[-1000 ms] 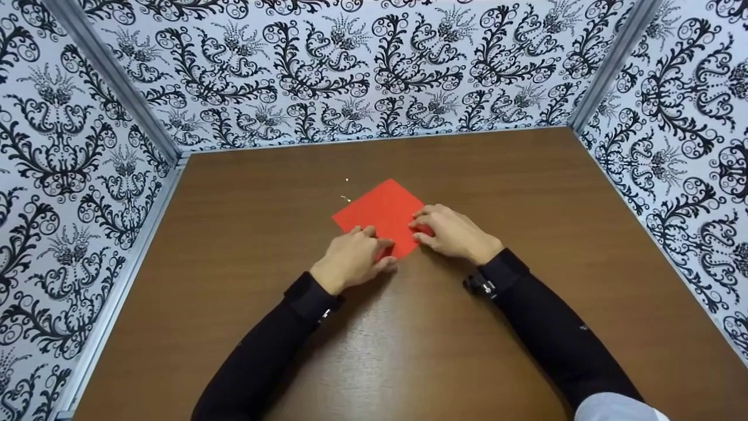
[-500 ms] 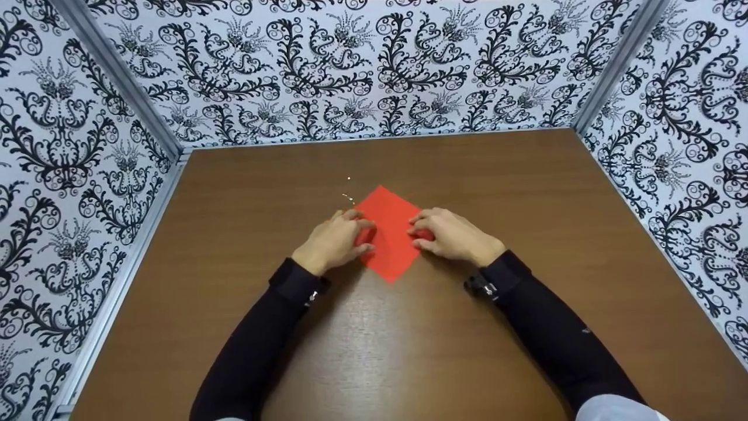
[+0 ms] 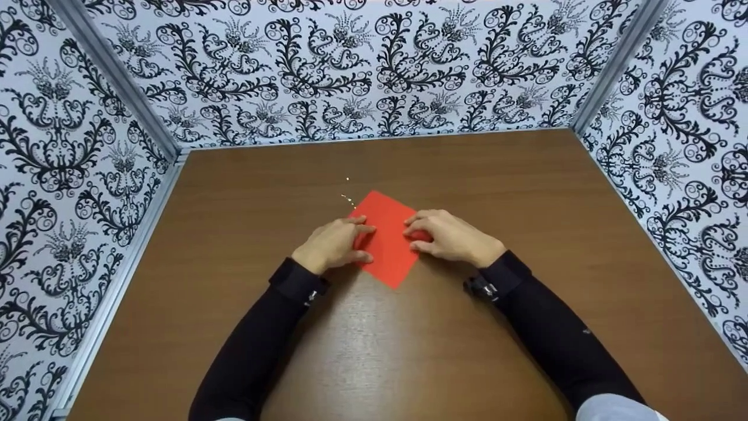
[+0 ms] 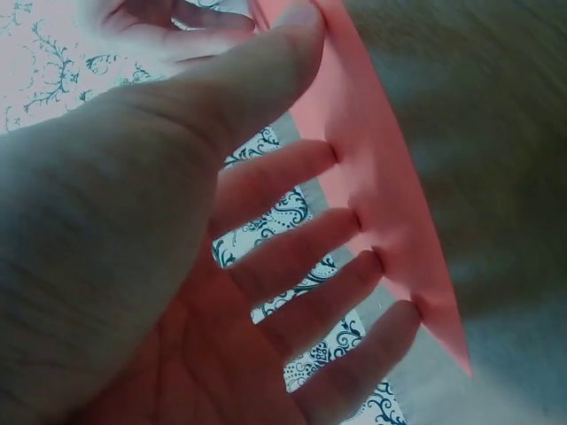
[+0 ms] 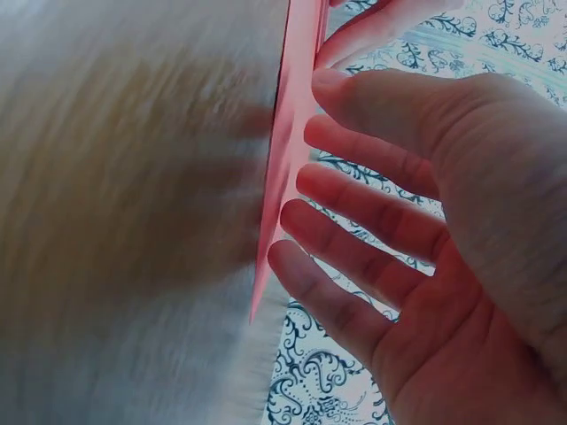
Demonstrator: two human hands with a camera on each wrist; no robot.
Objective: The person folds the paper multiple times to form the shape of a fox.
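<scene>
A red square sheet of paper (image 3: pixel 390 248) lies on the brown table, one corner towards the person, its left and right corners under the hands. My left hand (image 3: pixel 332 244) rests its fingertips and thumb on the sheet's left part; in the left wrist view its spread, nearly straight fingers (image 4: pixel 310 239) press into the red paper (image 4: pixel 381 177). On the opposite side, my right hand (image 3: pixel 453 234) touches the paper with lightly bent fingers. The right wrist view shows those fingers (image 5: pixel 354 239) and the thumb right at the sheet (image 5: pixel 288 159), seen edge-on.
Small pale specks (image 3: pixel 349 200) lie on the wooden table (image 3: pixel 263 193) beyond the sheet's left edge. White walls (image 3: pixel 350 70) with black floral patterns enclose the back and sides, joined by grey metal corner posts (image 3: pixel 613 64).
The left hand has moved back left from the sheet's near edge to its left side. The sheet has turned and come slightly nearer, its near corner now showing. The right hand stays almost still.
</scene>
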